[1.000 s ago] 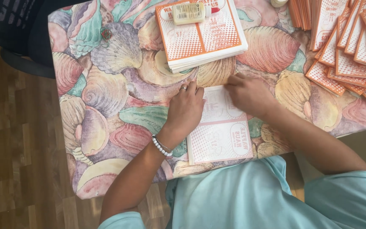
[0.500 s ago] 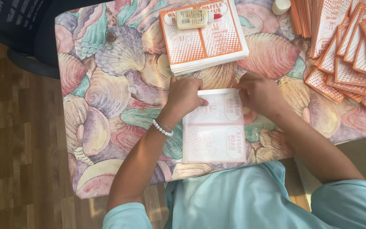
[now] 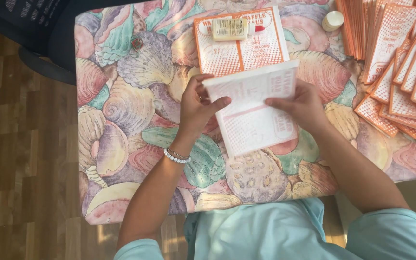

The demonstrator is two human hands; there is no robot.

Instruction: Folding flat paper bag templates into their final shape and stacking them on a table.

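The paper sheet [image 3: 253, 113] is white with a pale orange dotted print and rounded patches, seen from its faded side. Its upper part is folded toward the person, so the fold edge runs tilted across the top. It is pinched at that fold on both sides, while its lower part lies slanted over the shell-patterned worktop [image 3: 121, 96].

I see bright, even daylight | soft glare on the wood floor [image 3: 34, 192] at lower left | faint shadows under the hands on the table [image 3: 121, 120] | focus mostly sharp, slight blur on the lifted paper [image 3: 256, 110] | upper left corner dim
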